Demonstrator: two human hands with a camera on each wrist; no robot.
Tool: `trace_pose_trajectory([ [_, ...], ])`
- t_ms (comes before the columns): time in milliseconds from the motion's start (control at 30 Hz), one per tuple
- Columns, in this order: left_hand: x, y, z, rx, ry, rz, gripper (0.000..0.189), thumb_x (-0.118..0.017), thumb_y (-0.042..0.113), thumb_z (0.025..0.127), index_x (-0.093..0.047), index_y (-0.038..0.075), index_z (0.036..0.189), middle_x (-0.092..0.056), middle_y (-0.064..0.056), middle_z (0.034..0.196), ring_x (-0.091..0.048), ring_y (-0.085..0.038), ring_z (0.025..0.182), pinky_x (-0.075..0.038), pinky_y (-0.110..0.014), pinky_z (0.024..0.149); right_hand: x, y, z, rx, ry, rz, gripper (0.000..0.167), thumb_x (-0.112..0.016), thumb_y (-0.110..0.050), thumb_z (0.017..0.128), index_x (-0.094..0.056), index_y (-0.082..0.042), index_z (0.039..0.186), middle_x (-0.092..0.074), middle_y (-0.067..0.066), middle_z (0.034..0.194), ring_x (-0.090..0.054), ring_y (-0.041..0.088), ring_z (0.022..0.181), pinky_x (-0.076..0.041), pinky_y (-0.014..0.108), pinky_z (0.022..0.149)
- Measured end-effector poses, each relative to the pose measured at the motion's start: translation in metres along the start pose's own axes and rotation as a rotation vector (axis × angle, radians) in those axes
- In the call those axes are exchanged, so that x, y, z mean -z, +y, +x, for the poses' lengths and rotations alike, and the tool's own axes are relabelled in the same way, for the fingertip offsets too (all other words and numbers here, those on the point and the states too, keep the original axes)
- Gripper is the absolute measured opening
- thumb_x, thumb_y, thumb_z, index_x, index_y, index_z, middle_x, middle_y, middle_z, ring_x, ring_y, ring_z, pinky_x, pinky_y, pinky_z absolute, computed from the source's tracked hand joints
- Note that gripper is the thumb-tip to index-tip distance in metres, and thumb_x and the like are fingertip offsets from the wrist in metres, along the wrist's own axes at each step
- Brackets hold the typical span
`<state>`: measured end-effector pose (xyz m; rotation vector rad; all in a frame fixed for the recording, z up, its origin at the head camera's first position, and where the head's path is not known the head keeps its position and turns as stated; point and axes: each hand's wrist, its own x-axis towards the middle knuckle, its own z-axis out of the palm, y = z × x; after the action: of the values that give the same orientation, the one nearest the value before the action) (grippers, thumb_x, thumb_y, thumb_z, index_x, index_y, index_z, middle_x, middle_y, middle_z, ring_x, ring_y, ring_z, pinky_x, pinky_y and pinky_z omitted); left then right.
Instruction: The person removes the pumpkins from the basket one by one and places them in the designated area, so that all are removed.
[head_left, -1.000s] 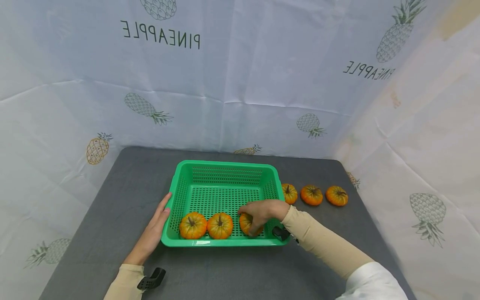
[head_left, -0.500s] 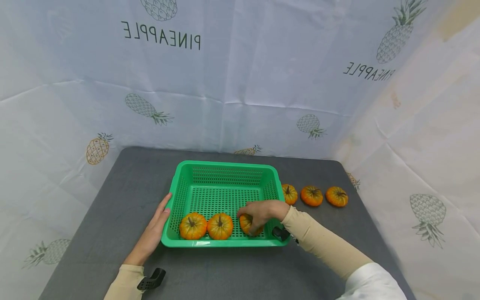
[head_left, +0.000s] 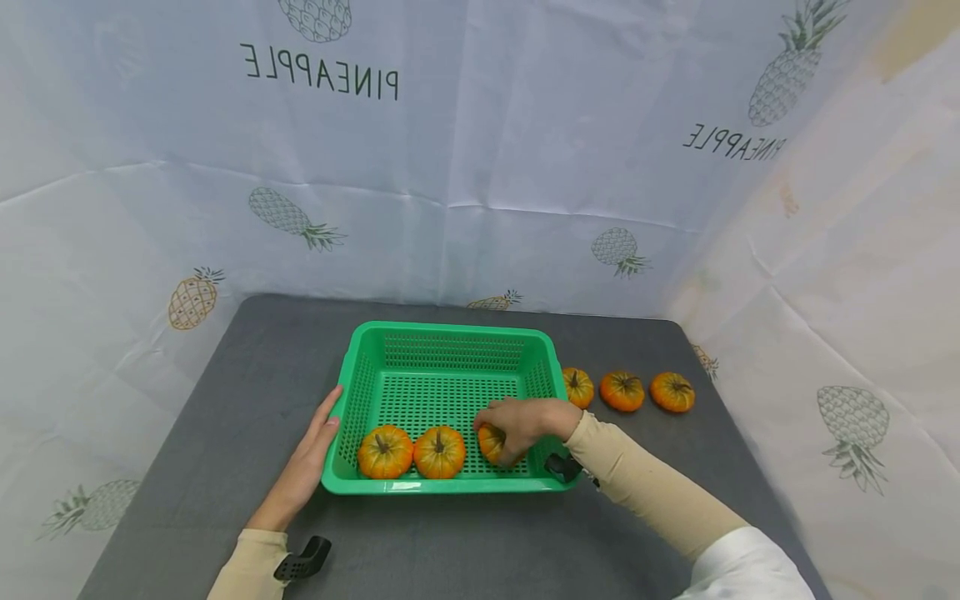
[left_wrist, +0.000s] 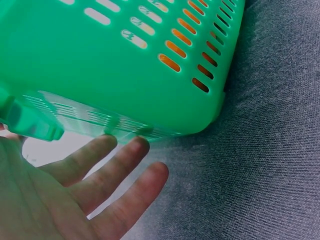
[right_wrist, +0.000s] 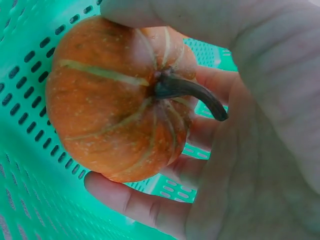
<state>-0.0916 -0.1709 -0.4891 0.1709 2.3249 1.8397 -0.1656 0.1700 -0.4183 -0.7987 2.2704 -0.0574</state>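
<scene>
A green plastic basket (head_left: pixel 450 487) with slotted walls stands on the grey table. Inside its right part, my right hand (head_left: pixel 523 422) grips a small orange pumpkin (right_wrist: pixel 120 100), thumb on one side and fingers around the other; its dark curved stem points toward the palm. Two more pumpkins, a left one (head_left: pixel 386 452) and a middle one (head_left: pixel 439 452), sit side by side along the basket's near wall. Against the basket's left side rests my left hand (head_left: pixel 303 458), its fingers extended; in the left wrist view the fingers (left_wrist: pixel 120 165) are straight and spread by the outer wall.
To the right of the basket, three pumpkins lie in a row on the table: one (head_left: pixel 577 388) partly behind the rim, one (head_left: pixel 622 391) in the middle, one (head_left: pixel 672 392) farthest right. A pineapple-printed cloth (head_left: pixel 525 108) hangs behind and beside the table (head_left: pixel 420 550).
</scene>
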Motion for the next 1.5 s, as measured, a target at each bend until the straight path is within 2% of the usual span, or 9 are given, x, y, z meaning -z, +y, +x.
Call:
trace_pose_trajectory([
  [400,0.000,0.001,-0.001,0.010,0.000,0.004,0.059,-0.030,0.037,0.113,-0.006,0.028,0.165,0.003,-0.015,0.172,0.001,-0.047,0.156,-0.006,-0.080,0.114,0.009,0.003,-0.013,0.093,0.060,0.107,0.055,-0.070,-0.027,0.090,-0.056,-0.025,0.143,-0.052,-0.005,0.116,-0.046,0.015,0.097,-0.041,0.032,0.077],
  [633,0.000,0.000,-0.001,0.013,0.000,0.018,0.058,-0.030,0.038,0.113,-0.006,0.029,0.165,0.002,-0.015,0.172,0.001,-0.047,0.156,-0.007,-0.079,0.114,0.011,0.004,-0.019,0.081,0.110,0.171,0.062,-0.072,-0.026,0.090,-0.048,-0.020,0.146,-0.053,-0.004,0.123,-0.047,0.017,0.102,-0.044,0.034,0.084],
  [767,0.001,0.000,-0.001,0.013,0.001,0.028,0.058,-0.029,0.039,0.113,-0.006,0.029,0.165,0.002,-0.015,0.172,0.000,-0.047,0.156,-0.007,-0.079,0.114,0.012,0.005,-0.022,0.105,0.139,0.189,0.053,-0.072,-0.023,0.090,-0.051,-0.022,0.139,-0.052,-0.003,0.119,-0.047,0.017,0.099,-0.044,0.032,0.082],
  [967,0.001,-0.001,-0.001,0.022,-0.006,0.032,0.058,-0.028,0.043,0.112,-0.005,0.032,0.165,0.003,-0.013,0.172,0.001,-0.046,0.156,-0.007,-0.079,0.114,0.012,0.005,-0.022,0.147,0.148,0.182,0.050,-0.071,-0.020,0.092,-0.056,-0.026,0.138,-0.050,0.000,0.129,-0.047,0.015,0.102,-0.047,0.029,0.082],
  [1267,0.001,-0.002,0.000,0.017,-0.006,0.034,0.058,-0.029,0.041,0.112,-0.006,0.031,0.165,0.003,-0.013,0.172,0.001,-0.047,0.156,-0.007,-0.080,0.114,0.015,0.005,-0.029,0.156,0.157,0.190,0.045,-0.069,-0.019,0.094,-0.058,-0.030,0.137,-0.047,0.003,0.137,-0.046,0.016,0.108,-0.047,0.031,0.086],
  [1500,0.001,-0.002,-0.001,0.012,-0.001,0.033,0.058,-0.030,0.039,0.113,-0.006,0.031,0.165,0.002,-0.014,0.172,0.000,-0.047,0.156,-0.008,-0.080,0.113,0.017,0.008,-0.035,0.154,0.192,0.205,0.043,-0.070,-0.020,0.093,-0.058,-0.030,0.133,-0.048,0.002,0.134,-0.044,0.018,0.109,-0.046,0.033,0.087],
])
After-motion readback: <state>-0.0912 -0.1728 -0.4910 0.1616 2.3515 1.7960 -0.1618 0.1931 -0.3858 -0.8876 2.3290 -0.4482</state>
